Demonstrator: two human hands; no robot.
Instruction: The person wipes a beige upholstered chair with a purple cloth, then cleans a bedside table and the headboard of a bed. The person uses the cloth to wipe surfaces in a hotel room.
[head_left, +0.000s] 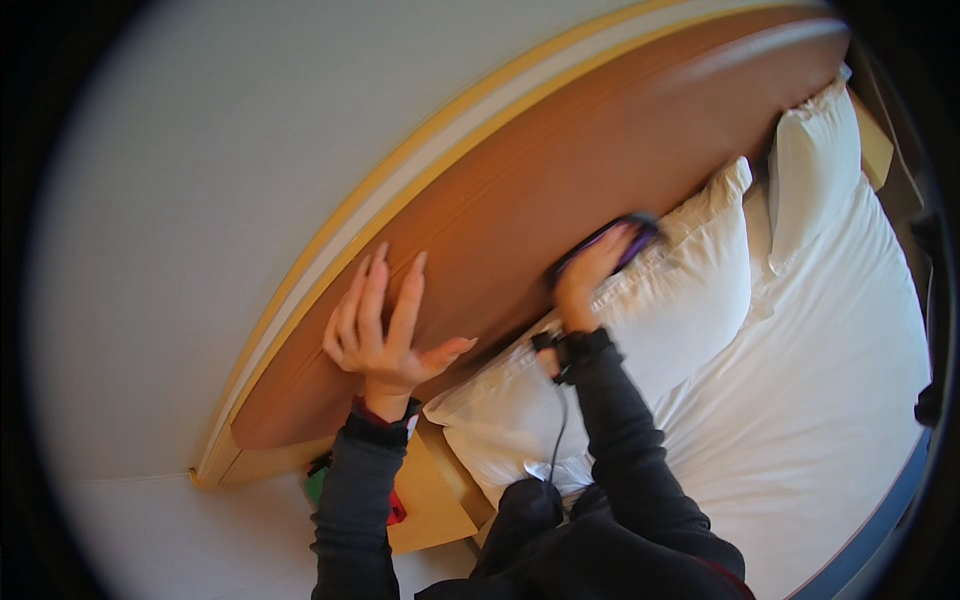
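My right hand (585, 281) grips an oval black-and-purple hand-held tool (639, 234), held at the brown padded headboard (517, 217) just above a white pillow (675, 300). Motion blurs the tool, so its exact kind and its underside cannot be made out. With fingers spread, my left hand (382, 330) is at the left part of the headboard and holds nothing. Its palm is turned to the headboard; whether it touches the surface is hard to tell. The pillow slants along the headboard's lower edge, under my right forearm.
A second white pillow (817, 165) lies farther right on the bed's white sheet (810, 375). Beside the bed is a wooden bedside table (435, 495), with a red object (397, 510) and a green object (316, 484) partly behind my left sleeve. A thin cable (562, 427) hangs from my right wrist.
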